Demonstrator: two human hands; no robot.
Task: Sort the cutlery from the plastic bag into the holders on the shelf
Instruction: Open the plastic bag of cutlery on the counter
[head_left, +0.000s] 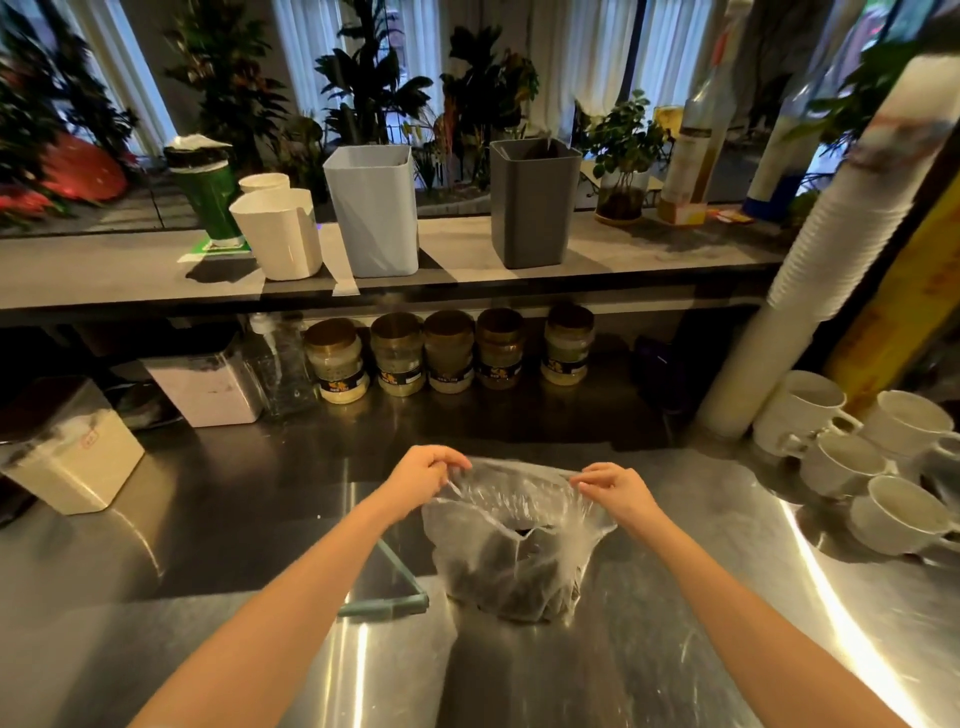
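On the steel counter (208, 545), just in front of the person, the clear plastic bag (524, 499) stands on its base with its mouth stretched between two hands. The left hand (423, 475) pinches the left rim of the film between thumb and fingertips. The right hand (618, 491) pinches the right rim the same way, so both are clamped on the bag and neither on its load. The cutlery (498, 571) shows only as a dark heap through the plastic; I cannot tell forks from spoons or knives.

The step in hand looks like opening the bag. To do it well, pull the rims apart evenly and low, so the thin film does not tear on a sharp end and the bag does not tip toward the glass panel (387, 582) just beside it. Once the mouth gapes, one hand should hold the rim while the other lifts pieces out.

Up on the shelf (649, 254), the white holder (280, 234), the pale blue holder (376, 213) and the grey holder (535, 205) stand well apart from the bag.
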